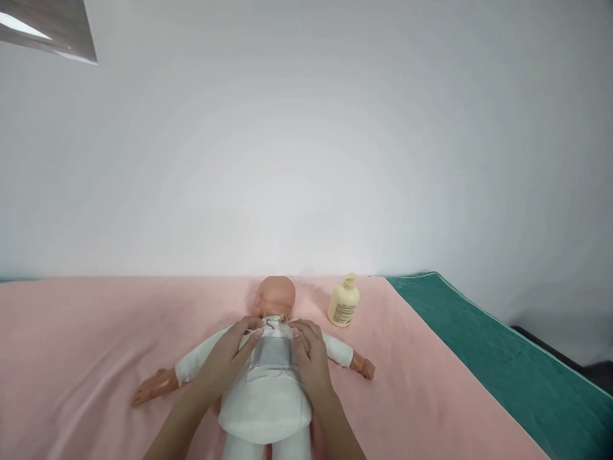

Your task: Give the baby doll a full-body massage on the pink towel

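A baby doll (265,406) with a white cloth body lies stretched out on a pink sheet, its arms spread to both sides. Its bald head (276,295) points away from me, with no face showing. A grey rectangular panel (272,352) is set in the upper torso, and a short dark thread shows near the neck. My left hand (234,351) rests on the doll's left-side shoulder as I see it, fingers extended and thumb apart. On the opposite shoulder lies my right hand (310,358), its fingers also extended toward the neck. Neither hand grips anything visible.
A pale yellow pump bottle (343,301) stands right of the doll's head. The pink sheet (421,396) covers a green surface (502,358) that shows at the right. A plain wall rises behind. Something dark sits at the far right, and a shiny panel hangs at the upper left.
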